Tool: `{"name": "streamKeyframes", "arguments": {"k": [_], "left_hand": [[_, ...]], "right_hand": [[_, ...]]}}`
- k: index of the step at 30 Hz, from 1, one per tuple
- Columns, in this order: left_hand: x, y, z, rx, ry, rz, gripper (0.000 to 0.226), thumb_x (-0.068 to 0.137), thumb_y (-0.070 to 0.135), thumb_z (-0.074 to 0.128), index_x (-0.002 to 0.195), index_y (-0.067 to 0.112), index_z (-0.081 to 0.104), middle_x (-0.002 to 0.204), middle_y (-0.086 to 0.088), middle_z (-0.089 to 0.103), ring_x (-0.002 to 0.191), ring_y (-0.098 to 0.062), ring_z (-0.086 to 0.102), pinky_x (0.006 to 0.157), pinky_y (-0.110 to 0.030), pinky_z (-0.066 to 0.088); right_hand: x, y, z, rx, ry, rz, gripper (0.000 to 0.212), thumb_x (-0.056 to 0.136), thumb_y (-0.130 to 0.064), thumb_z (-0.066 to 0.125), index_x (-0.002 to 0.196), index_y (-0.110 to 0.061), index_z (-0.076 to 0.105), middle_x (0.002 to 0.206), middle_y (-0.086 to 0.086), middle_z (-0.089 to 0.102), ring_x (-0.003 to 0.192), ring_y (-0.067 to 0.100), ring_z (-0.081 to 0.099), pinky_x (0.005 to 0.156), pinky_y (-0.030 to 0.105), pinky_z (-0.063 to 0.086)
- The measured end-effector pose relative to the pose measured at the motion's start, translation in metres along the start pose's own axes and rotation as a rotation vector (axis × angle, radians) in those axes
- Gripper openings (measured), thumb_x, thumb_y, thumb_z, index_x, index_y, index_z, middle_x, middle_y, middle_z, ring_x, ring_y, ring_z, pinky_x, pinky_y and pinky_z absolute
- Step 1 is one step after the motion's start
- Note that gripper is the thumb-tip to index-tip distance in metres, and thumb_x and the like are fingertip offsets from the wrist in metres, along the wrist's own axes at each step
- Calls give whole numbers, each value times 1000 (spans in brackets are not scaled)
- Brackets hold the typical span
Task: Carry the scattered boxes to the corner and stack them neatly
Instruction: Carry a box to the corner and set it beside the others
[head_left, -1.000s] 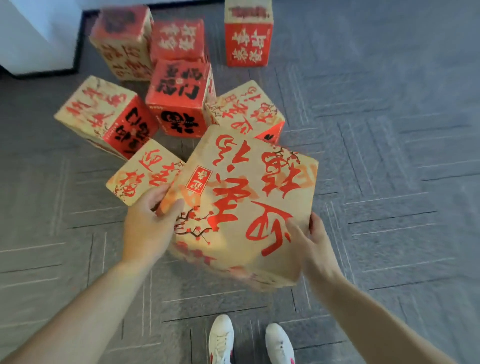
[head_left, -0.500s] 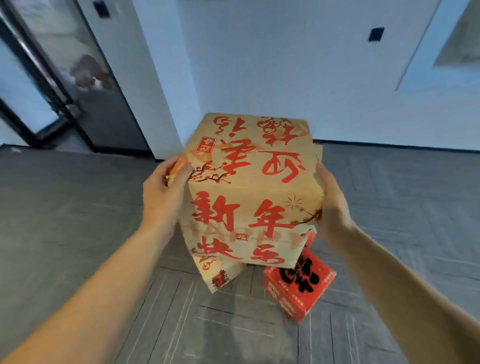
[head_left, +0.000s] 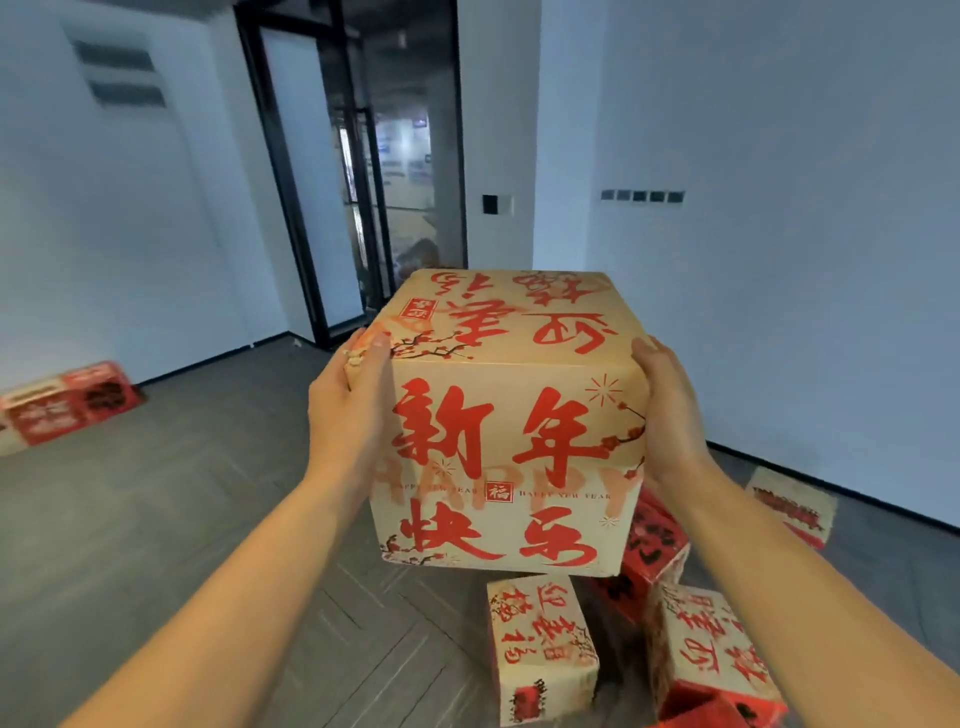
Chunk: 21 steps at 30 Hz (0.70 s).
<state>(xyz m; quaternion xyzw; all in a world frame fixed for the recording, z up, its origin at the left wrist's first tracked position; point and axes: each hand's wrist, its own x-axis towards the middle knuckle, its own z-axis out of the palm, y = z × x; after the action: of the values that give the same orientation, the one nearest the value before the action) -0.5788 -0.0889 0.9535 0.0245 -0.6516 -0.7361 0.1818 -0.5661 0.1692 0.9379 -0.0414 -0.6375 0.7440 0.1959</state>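
A large tan cardboard box (head_left: 511, 441) with red calligraphy is up at chest height in the middle of the view. My left hand (head_left: 345, 410) lies flat against its left side, thumb at the front edge. My right hand (head_left: 670, 415) presses flat on its right side the same way. Below it on the grey floor lie scattered smaller boxes: a tan one (head_left: 540, 639), a red one (head_left: 649, 551) partly hidden behind the carried box, and a tan-and-red one (head_left: 711, 654) at the lower right.
Another tan box (head_left: 795, 504) lies by the right wall. A red-and-tan box (head_left: 67, 400) lies against the left wall. A black-framed glass door (head_left: 363, 208) stands straight ahead between white walls. Grey floor stretches to the left.
The box has been lifted off the floor pile to chest height. My view has swung up and round from the floor to the door and walls. Both hands kept their hold.
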Motion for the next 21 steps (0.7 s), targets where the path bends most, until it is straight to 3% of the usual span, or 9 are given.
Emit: {"name": "streamKeyframes", "arguments": {"k": [4,9,12,17,21], "left_hand": [[20,16,-54,26,95,24,30,105,52,54,121,33,72,102,8,81,94,-12,79,80,-33,61],[58,30,-121,83,211,79,28,106,55,52,107,36,73,99,12,81,92,-8,78,75,-28,58],[88,36,-160,86,262,110,29,107,52,50,103,34,73,94,13,81,88,-8,78,70,-26,57],[148,34,-228,78,312,145,36,108,51,49,113,25,73,97,7,81,88,-13,79,69,-29,61],[195,25,-286,62,335,130,37,108,49,48,118,22,71,96,5,82,88,-15,80,61,-24,61]], "right_hand": [[8,2,66,19,-124,25,76,75,-74,53,140,-34,60,127,-2,74,118,24,70,107,58,52],[21,11,150,20,-277,37,50,102,-61,41,141,-36,60,118,-1,78,109,22,75,103,54,55],[29,14,206,-20,-315,32,46,109,-55,33,140,-34,59,108,-4,80,97,16,78,99,49,58],[47,24,301,-33,-351,-4,47,109,-55,33,144,-33,57,105,-4,80,92,13,78,79,35,59],[55,47,382,-31,-388,-6,62,98,-73,38,145,-37,55,118,-3,77,102,17,77,90,43,61]]}}
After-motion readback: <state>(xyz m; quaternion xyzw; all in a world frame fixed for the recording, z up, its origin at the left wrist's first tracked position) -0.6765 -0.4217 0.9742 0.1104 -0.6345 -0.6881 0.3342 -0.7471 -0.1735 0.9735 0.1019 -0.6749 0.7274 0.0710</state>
